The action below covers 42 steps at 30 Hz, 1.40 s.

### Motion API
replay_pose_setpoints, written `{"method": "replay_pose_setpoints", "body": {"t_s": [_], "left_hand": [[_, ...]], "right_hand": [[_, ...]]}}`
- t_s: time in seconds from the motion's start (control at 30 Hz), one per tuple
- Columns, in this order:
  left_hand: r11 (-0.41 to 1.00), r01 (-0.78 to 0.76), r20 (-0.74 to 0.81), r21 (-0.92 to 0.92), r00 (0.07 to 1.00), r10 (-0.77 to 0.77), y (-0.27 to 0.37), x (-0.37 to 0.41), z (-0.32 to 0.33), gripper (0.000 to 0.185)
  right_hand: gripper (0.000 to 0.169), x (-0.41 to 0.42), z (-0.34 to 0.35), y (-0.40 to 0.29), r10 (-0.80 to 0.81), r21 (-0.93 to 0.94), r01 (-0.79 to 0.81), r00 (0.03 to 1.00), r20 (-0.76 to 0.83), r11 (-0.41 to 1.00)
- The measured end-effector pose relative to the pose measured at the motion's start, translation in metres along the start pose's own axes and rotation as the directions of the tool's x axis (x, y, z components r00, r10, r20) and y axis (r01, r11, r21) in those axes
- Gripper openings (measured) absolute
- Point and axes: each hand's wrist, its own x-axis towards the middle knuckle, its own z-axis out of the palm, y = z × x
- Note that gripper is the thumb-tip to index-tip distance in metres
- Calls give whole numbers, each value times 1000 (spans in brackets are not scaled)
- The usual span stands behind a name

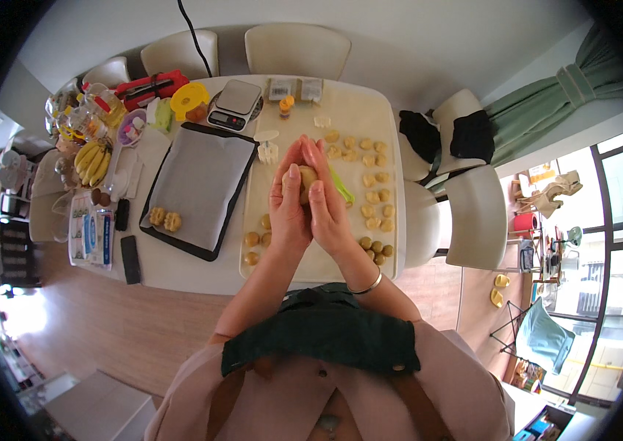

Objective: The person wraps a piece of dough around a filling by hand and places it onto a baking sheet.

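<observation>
Between my palms sits a rounded ball of pale dough (pixel 307 177), partly covered by the thumbs. My left hand (pixel 285 206) cups it from one side and my right hand (pixel 329 212) from the other. Both are over a cream-coloured mat (pixel 311 270). Several small dough pieces (pixel 368 180) lie in rows on the mat's right. Below them is a cluster of darker olive-brown balls (pixel 379 249). Smooth tan balls (pixel 252 238) rest near my left wrist. A bright green tool (pixel 343 187) is partly hidden behind my right hand.
Left of the mat, a black baking tray (pixel 212 254) lined with white paper bears two shaped dough pieces (pixel 165 219). Behind stand a digital kitchen scale (pixel 231 105), a small orange-capped bottle (pixel 286 107) and white plastic cutters (pixel 268 152). Bananas (pixel 93 162) and oil bottles (pixel 103 105) crowd the far left.
</observation>
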Motion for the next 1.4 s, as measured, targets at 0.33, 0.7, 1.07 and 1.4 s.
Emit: {"method": "replay_pose_setpoints", "body": {"t_s": [0.33, 0.7, 1.07, 1.4], "left_hand": [[977, -105, -57, 184, 991, 117, -7, -2, -4, 33], [953, 163, -45, -255, 983, -180, 3, -2, -6, 46], [970, 231, -112, -81, 965, -239, 2, -1, -4, 48], [730, 414, 56, -543, 886, -460, -11, 1, -37, 33]], "right_hand": [[49, 1, 2, -2, -54, -45, 53, 998, -17, 998], [41, 2, -5, 0, 80, 2, -80, 996, -49, 997], [40, -3, -12, 1, -38, -210, 53, 996, 75, 976], [23, 5, -11, 17, 210, 165, -221, 974, 85, 961]]}}
